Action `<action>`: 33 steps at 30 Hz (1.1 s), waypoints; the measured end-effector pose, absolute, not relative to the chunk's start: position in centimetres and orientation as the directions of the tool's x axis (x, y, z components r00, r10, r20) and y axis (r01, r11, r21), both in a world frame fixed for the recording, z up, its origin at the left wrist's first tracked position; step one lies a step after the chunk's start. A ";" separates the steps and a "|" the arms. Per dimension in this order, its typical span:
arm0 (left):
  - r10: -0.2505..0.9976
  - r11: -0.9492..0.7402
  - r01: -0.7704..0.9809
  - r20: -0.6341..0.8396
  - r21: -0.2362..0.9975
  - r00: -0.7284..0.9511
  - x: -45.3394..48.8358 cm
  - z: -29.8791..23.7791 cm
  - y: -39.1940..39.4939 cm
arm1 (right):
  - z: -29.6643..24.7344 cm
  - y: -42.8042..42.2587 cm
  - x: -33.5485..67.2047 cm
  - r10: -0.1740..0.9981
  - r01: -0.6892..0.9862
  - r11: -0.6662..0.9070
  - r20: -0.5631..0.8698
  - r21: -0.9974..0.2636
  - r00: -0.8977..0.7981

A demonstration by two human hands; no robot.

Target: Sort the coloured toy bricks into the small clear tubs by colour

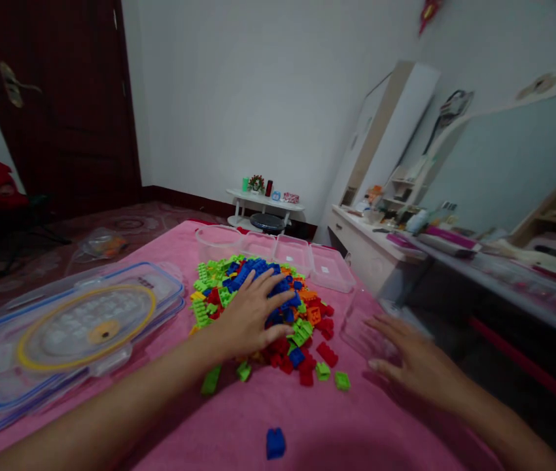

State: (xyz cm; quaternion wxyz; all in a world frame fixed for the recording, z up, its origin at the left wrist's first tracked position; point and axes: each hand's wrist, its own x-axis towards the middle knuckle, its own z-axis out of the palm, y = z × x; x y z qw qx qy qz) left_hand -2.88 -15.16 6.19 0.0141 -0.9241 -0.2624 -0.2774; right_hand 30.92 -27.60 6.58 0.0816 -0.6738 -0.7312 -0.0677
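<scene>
A heap of toy building blocks in blue, green, red, orange and yellow lies on the pink cloth. My left hand is spread over the middle of the heap, palm down and fingers apart; whether it presses on the blocks is hard to tell. At the right edge of the cloth stands a clear plastic container. My right hand is beside it, fingers stretched out and overlapping its side, thumb apart. Contact there is unclear. One blue block lies alone near me.
Several clear containers line the heap's far side. Stacked clear lids with blue seals lie at the left on the pink cloth. A cluttered dressing table is at the right. A low white shelf stands against the wall.
</scene>
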 end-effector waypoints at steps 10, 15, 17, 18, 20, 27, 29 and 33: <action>0.487 -0.836 0.546 0.526 0.051 0.697 -2.8 4.2 -15.0 | 3.4 -22.0 30.6 0.963 0.975 0.101 0.266 -0.198 -0.045; 0.544 -0.802 0.591 0.519 0.089 0.659 -3.0 4.8 -14.3 | 2.7 -21.0 30.0 0.961 0.984 0.089 0.275 -0.156 -0.044; 0.599 -0.768 0.626 0.502 0.138 0.624 -3.0 5.2 -13.3 | 2.8 -21.5 29.6 0.919 0.993 0.089 0.391 -0.077 -0.052; 0.626 -0.750 0.641 0.486 0.163 0.610 -2.9 5.4 -12.7 | 2.9 -21.8 29.2 0.887 0.993 0.103 0.456 -0.048 -0.070; 0.670 -0.723 0.661 0.438 0.202 0.599 -2.7 5.7 -11.6 | 3.5 -22.5 27.7 0.832 0.986 0.165 0.541 -0.027 -0.124; 0.719 -0.681 0.712 0.343 0.174 0.604 -2.9 5.4 -9.6 | 3.0 -22.6 19.0 0.849 0.915 0.392 0.421 -0.094 -0.320; 0.732 -0.670 0.723 0.307 0.168 0.608 -3.4 5.4 -9.1 | 2.3 -21.4 17.3 0.852 0.906 0.415 0.388 -0.089 -0.352; 0.778 -0.627 0.761 0.182 0.167 0.602 -4.5 6.0 -7.2 | 2.3 -17.7 15.1 0.872 0.911 0.400 0.348 -0.101 -0.345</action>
